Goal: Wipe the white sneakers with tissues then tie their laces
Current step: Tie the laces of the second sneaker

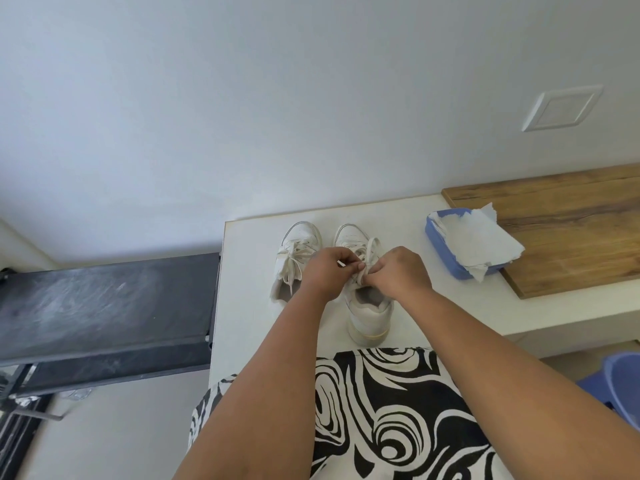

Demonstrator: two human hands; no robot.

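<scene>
Biggest thing in view was the plain white wall (242, 98), with a square white cover plate (562, 107) set into it up on the right. Below that, a white counter (256, 244) ran along the wall, and a wooden board (571, 230) lay on its right part. Off to the left sat a dark, dusty flat panel (104, 306), lower than the counter. The person's black-and-white swirl-print clothing (381, 410) filled the bottom middle, and a blue plastic tub (620, 386) peeked in at the lower right edge.

On the counter, a blue tissue box (446, 251) sat half against the board's corner, with white tissues (481, 244) spilling out on top.

Both white sneakers stood side by side, toes toward the wall. The left sneaker (294, 258) already had a bow. The right sneaker (367, 313) was the one being worked on: left hand (325, 271) and right hand (401, 271) were right over its tongue, almost touching, fingers curled and pinching the white lace (372, 245), one loop of it sticking up toward the toe.
</scene>
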